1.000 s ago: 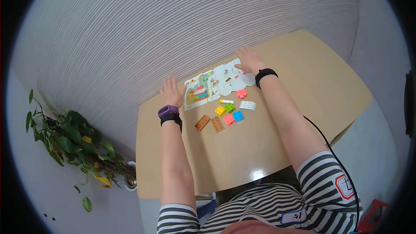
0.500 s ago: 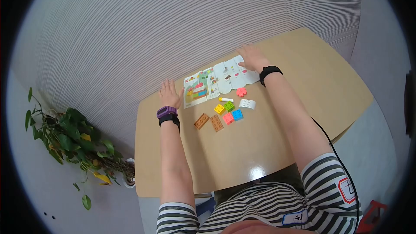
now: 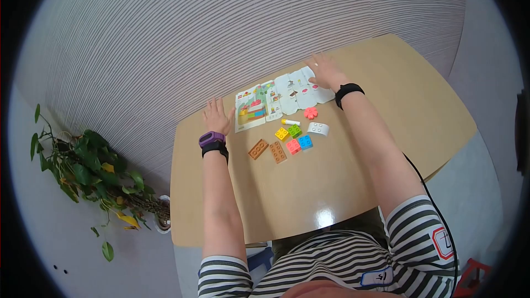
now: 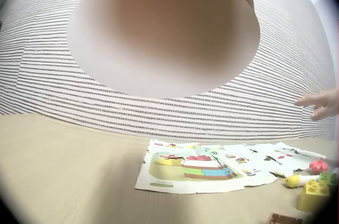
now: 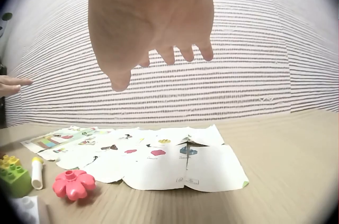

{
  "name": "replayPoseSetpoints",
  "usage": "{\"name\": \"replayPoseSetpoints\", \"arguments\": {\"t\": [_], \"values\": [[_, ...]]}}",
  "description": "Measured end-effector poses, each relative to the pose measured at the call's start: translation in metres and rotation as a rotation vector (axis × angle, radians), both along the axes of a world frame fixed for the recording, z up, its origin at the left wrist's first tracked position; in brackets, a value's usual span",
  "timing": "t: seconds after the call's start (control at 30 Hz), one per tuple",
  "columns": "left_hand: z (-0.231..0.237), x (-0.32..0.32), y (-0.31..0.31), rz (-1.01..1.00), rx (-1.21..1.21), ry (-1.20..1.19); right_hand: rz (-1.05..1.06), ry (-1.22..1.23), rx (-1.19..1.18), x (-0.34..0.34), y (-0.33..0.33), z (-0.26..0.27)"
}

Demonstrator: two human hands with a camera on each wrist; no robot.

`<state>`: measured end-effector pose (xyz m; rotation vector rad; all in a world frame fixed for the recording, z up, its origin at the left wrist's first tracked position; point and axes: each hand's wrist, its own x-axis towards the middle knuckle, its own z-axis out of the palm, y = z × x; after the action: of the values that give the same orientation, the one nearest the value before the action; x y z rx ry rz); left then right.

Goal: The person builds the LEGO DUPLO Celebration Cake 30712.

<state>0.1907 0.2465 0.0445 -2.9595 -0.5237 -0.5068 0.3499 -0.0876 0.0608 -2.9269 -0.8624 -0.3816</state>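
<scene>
My left hand [image 3: 217,118] is held out with straight fingers beside the left end of an unfolded picture leaflet [image 3: 271,111]. At the leaflet's right end, my right hand [image 3: 327,73] is stretched out palm down; in the right wrist view its palm [image 5: 153,17] hangs above the paper, holding nothing. In front of the leaflet lie a pink flower piece [image 3: 311,113], a white-and-yellow tube piece [image 3: 290,122], a white curved brick [image 3: 318,128], and yellow [image 3: 282,133], green [image 3: 295,131], pink [image 3: 293,147] and blue [image 3: 305,142] bricks. Two brown bricks [image 3: 277,152] lie nearest the body.
The wooden table [image 3: 309,187] meets a ribbed wall [image 3: 248,33] behind the leaflet. A leafy potted plant [image 3: 94,171] stands left of the table. A black cable [image 3: 436,209] runs along my right arm, and a red stool [image 3: 473,276] is at the lower right.
The head view has shifted slightly, so the leaflet and bricks appear a little higher. My right hand has drifted slightly right; both hands keep their outstretched pose. The bricks keep their arrangement.
</scene>
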Motion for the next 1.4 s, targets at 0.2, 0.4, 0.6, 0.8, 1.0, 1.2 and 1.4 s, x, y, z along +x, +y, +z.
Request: {"name": "replayPoseSetpoints", "arguments": {"t": [0.2, 0.4, 0.6, 0.8, 1.0, 1.2, 1.4], "values": [[-0.007, 0.000, 0.006, 0.017, -0.007, 0.018, -0.001, 0.023, -0.005, 0.003, -0.003, -0.006], [-0.007, 0.000, 0.005, 0.031, -0.033, 0.048, -0.006, 0.035, -0.023, 0.005, -0.005, -0.008], [-0.004, -0.002, 0.000, 0.029, -0.082, 0.067, -0.020, 0.079, -0.058, 0.004, -0.008, -0.007], [-0.007, -0.002, 0.002, 0.033, -0.082, 0.076, -0.020, 0.105, -0.048, 0.006, -0.011, -0.013], [-0.010, -0.003, 0.002, 0.029, -0.062, 0.066, -0.011, 0.122, -0.058, 0.005, -0.012, -0.012], [-0.015, -0.005, 0.002, 0.043, -0.071, 0.101, 0.013, 0.103, -0.071, 0.005, -0.012, -0.019], [-0.020, -0.004, 0.004, 0.047, -0.071, 0.104, 0.016, 0.095, -0.067, 0.008, -0.014, -0.024]]}}
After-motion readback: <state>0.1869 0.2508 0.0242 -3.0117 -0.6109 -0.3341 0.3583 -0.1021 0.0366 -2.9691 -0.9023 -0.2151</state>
